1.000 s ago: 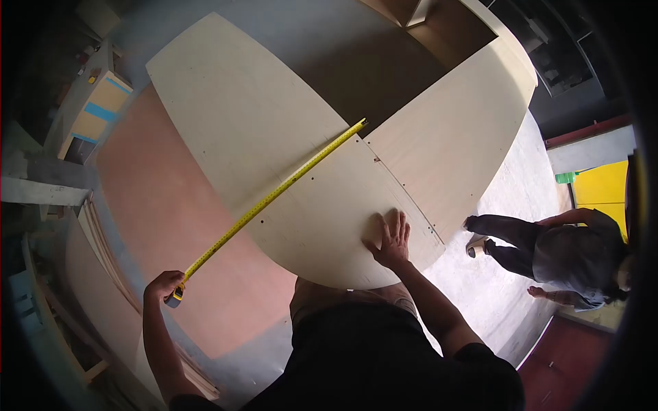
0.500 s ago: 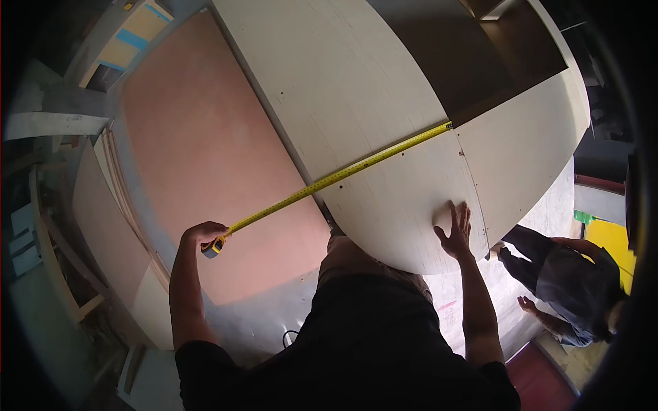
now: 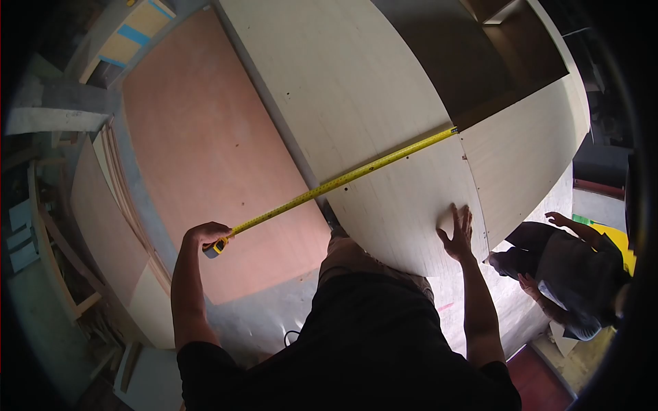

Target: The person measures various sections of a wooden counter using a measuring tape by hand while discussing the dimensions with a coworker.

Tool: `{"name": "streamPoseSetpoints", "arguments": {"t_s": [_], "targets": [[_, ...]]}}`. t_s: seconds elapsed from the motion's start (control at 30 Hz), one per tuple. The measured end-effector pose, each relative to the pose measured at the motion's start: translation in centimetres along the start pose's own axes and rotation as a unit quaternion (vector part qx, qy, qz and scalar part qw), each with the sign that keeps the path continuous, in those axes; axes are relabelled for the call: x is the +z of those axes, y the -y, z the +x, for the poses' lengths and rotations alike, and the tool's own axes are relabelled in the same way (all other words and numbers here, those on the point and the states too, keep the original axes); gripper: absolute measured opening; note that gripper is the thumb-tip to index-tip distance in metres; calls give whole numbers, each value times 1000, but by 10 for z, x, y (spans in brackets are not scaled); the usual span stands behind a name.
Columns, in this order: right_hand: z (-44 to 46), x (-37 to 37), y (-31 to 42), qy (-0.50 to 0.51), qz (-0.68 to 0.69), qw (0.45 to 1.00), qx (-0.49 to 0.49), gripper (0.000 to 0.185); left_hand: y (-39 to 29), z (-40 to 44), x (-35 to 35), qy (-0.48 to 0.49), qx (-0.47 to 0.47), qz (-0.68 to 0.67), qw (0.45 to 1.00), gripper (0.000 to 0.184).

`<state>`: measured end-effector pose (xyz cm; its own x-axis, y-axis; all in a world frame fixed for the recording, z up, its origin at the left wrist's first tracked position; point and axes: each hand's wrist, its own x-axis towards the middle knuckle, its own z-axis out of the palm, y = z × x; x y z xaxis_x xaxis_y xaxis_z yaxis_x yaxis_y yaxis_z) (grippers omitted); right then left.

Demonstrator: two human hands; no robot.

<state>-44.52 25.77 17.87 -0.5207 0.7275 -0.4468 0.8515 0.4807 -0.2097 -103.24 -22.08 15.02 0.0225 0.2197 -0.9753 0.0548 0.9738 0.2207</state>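
Note:
In my left hand [image 3: 208, 233], fingers wrapped round it, is a tape measure [image 3: 214, 249] with a dark and yellow case. Its yellow blade [image 3: 329, 186] runs out up and to the right, over the pinkish sheet [image 3: 226, 164] and across the pale wooden panel [image 3: 384, 198]. The blade's end lies at the panel's far edge, by the corner of a dark opening. My right hand [image 3: 457, 235] rests on the pale panel near its front edge, fingers spread, holding nothing. Small dark holes dot the panel near the blade.
A dark recess [image 3: 473, 61] opens in the panelled structure at the upper right. Another person [image 3: 569, 274] in dark clothes stands at the right. Stacked sheets [image 3: 123, 226] and wooden frames [image 3: 58, 253] lean at the left. A red surface [image 3: 541, 377] shows at lower right.
The view has shifted slightly. My hands and the stretched tape keep nearly the same places. The other person at the right has moved their arms, with one hand now raised near the panel.

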Motion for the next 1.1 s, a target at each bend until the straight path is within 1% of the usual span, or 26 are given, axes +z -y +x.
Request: {"name": "streamPoseSetpoints", "arguments": {"t_s": [0.1,0.27,0.37,0.4,0.43,0.47,0.5,0.53,0.57,0.6,0.63,0.67,0.7,0.73,0.77,0.8,0.83,0.87,0.9,0.93,0.97,1.0,1.03,1.07,1.1], "targets": [[-1,1,-3,2,7,1000,0,91,2,0,1,-3,-51,48,998,34],[3,8,-11,-17,10,1000,-9,92,-1,-18,9,-18,-56,-21,998,29],[1,-3,0,14,10,1000,23,92,10,-12,10,11,-30,-53,998,29],[1,-2,3,23,19,999,18,92,12,-19,12,18,-21,-90,996,29],[0,-5,0,24,25,999,24,92,2,-25,17,32,-3,-119,992,30],[-2,-12,3,42,27,998,33,92,-11,-28,21,50,5,-111,993,32],[-2,-16,3,45,27,998,27,92,-20,-28,26,85,81,-122,986,33],[-2,-22,8,46,31,998,24,91,-41,-32,35,83,70,-141,984,35],[0,-43,23,71,25,996,53,87,-90,-26,73,143,158,-196,957,40],[1,-38,23,37,63,997,29,76,-127,-28,106,138,167,-188,958,39],[1,-33,30,-5,79,997,-10,70,-165,-24,140,145,216,-175,950,38],[-1,-32,41,-15,207,977,-54,63,-205,-23,176,123,218,-152,956,34],[-10,-40,62,16,296,954,-39,60,-237,-12,211,125,247,-156,948,34],[-22,-51,76,67,411,908,-47,65,-276,-7,247,126,263,-160,943,35],[-25,-38,76,87,481,869,-69,71,-305,7,283,122,291,-163,935,35],[-41,-56,78,116,538,833,-51,76,-333,19,324,124,299,-193,926,36],[-50,-50,63,184,638,748,13,69,-350,50,362,100,334,-157,924,38],[-53,-53,60,197,664,722,5,64,-361,37,366,126,330,-177,919,38],[-60,-56,45,210,689,694,-3,58,-381,30,404,99,348,-174,916,31],[-75,-54,-14,204,686,698,-1,52,-407,33,456,2,432,110,895,31],[-92,-48,-64,214,679,702,1,46,-418,20,486,73,350,52,932,33],[-109,-45,-96,224,751,620,38,36,-422,37,504,81,355,193,911,32],[-125,-54,-137,253,698,663,101,31,-427,37,522,53,387,219,894,32],[-138,-41,-184,237,677,691,85,30,-432,39,536,-3,411,217,885,33],[-148,-33,-232,239,632,727,124,29,-442,44,548,-58,434,220,872,35]]}}
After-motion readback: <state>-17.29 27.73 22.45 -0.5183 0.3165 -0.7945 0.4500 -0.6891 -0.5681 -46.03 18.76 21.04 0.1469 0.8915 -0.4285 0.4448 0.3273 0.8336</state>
